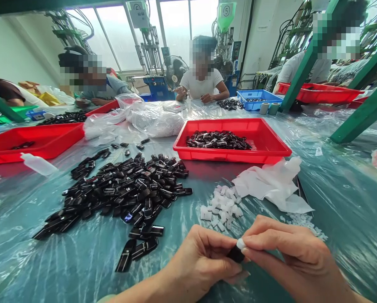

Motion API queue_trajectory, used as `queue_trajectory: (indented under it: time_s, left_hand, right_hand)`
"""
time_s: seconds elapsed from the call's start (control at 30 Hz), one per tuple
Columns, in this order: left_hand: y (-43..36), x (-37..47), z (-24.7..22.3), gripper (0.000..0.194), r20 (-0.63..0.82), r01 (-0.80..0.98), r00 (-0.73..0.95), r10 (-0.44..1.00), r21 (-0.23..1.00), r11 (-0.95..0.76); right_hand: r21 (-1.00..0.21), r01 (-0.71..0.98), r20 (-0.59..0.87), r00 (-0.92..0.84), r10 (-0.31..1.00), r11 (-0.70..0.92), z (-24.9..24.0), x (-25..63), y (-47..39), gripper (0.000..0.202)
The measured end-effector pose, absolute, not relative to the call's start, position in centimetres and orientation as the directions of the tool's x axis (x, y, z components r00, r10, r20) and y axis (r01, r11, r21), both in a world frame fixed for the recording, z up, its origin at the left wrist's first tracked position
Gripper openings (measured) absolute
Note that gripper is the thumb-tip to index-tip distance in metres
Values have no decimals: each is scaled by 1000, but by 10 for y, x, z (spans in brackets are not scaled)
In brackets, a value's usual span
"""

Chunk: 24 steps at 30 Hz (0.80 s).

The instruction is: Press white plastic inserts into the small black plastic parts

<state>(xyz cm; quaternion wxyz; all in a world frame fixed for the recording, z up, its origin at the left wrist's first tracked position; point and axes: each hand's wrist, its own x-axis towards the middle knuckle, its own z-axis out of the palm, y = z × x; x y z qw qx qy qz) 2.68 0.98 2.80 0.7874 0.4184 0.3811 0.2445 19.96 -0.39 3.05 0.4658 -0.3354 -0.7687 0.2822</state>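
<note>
Near the bottom centre, my left hand (204,263) grips a small black part (235,254) between thumb and fingers. Against it, my right hand (286,248) pinches a small white piece (240,243) at the black part's upper end. Most of the black part is hidden by my fingers. Just beyond my hands lies a pile of white pieces (223,204). To the left spreads a large heap of glossy black parts (122,189), with a few lying loose at its near edge.
A red tray (232,158) holding black parts stands beyond the heap. White cloth or plastic (273,185) lies right of the white pieces. At left are another red tray (62,141) and a squeeze bottle (38,163). Several people sit around the plastic-covered table.
</note>
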Motion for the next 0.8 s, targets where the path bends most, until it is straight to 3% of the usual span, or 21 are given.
queue_trajectory:
  time_s: [0.3,0.7,0.8]
  left_hand:
    - [10,25,29,20,-383,-76,604,699,845,529]
    - [9,29,24,13,-330,-94,628,705,867,489]
    - [10,28,26,13,-396,-66,577,714,849,524]
  right_hand:
    - [-694,315,528,-389,755,648,33,197,-2,21]
    - [-801,368,314,-412,855,471,33,196,-6,13]
    - [-776,391,379,-338,861,495,33,202,-2,7]
